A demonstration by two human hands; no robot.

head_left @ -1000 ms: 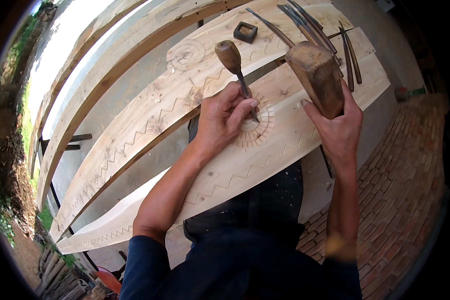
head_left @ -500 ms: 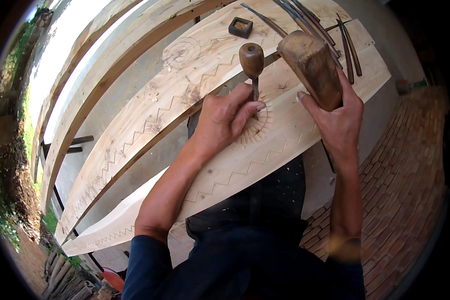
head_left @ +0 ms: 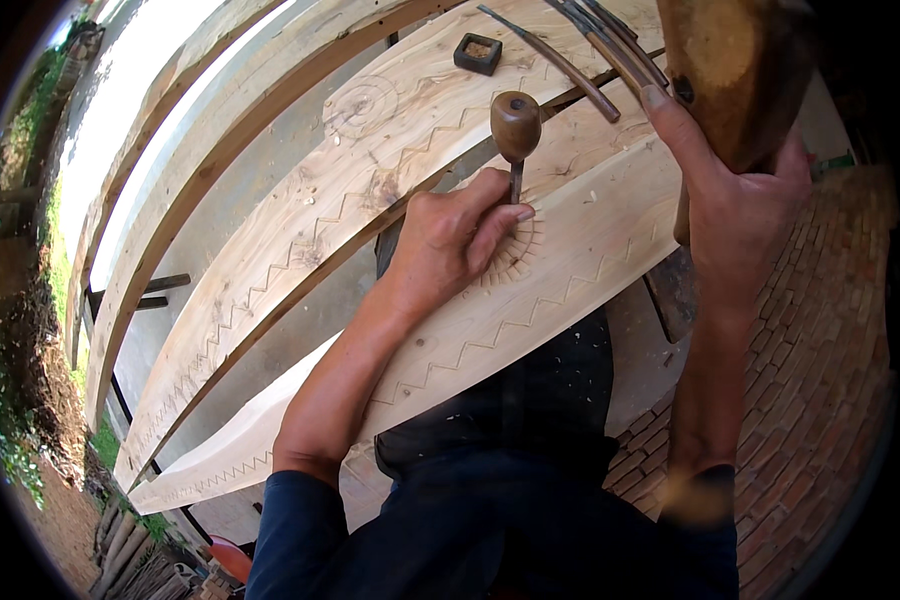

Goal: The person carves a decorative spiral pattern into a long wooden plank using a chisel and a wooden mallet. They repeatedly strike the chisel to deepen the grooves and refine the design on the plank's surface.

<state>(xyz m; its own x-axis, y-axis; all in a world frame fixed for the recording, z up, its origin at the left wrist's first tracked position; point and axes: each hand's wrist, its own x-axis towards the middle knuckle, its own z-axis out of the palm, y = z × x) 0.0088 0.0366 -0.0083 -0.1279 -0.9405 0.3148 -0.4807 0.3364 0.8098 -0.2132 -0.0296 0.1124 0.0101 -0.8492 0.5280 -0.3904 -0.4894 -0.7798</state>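
My left hand [head_left: 440, 245] is closed around the steel shank of a chisel [head_left: 515, 128] with a rounded wooden handle, standing on a ring of short carved cuts [head_left: 517, 258] in the near pale plank [head_left: 470, 344]. My right hand [head_left: 732, 225] grips a dark, worn wooden mallet [head_left: 730, 65], held up to the right of the chisel. A zigzag line is scored along the plank. Behind it lies a second plank [head_left: 290, 220] with zigzags and a faint round carved outline [head_left: 358, 105]. The chisel's tip is hidden by my fingers.
Several long carving tools [head_left: 560, 65] lie at the upper right, near a small dark square box [head_left: 477, 53]. Two curved timbers [head_left: 170, 200] stand at the upper left. Brick paving [head_left: 820, 370] shows at the right, cut logs [head_left: 120, 560] at the lower left.
The mallet and my right hand have risen and moved right. The chisel's handle has shifted right and tilted more upright, with my left hand still on it.
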